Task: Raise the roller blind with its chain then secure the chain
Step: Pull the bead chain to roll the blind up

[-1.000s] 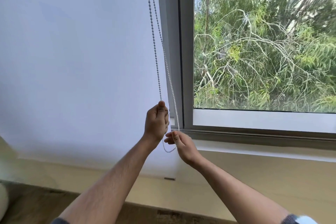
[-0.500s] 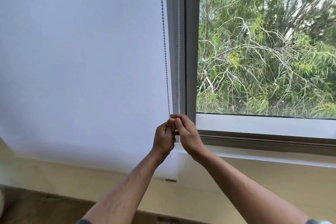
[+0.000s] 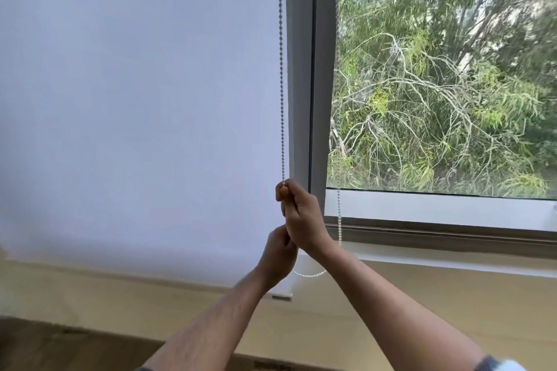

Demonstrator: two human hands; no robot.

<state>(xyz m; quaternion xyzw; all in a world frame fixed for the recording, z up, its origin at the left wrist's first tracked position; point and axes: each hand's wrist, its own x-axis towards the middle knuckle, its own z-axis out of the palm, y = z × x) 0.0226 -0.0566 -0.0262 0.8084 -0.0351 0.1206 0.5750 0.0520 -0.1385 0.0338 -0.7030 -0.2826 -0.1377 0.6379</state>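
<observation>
A white roller blind hangs fully down over the left window pane, its bottom bar below the sill line. A white bead chain runs down along the blind's right edge. My right hand is shut on this left strand, pinching it at the top of the fist. Just below, my left hand is shut on the same strand. The chain's other strand hangs in front of the glass and loops under my wrists.
A grey window frame post stands right of the chain. The uncovered pane shows green trees outside. A white sill runs below it, with a beige wall and dark floor underneath.
My right hand has moved up and left onto the left strand, above my left hand, which has dropped lower. The right strand has swung right, in front of the glass.
</observation>
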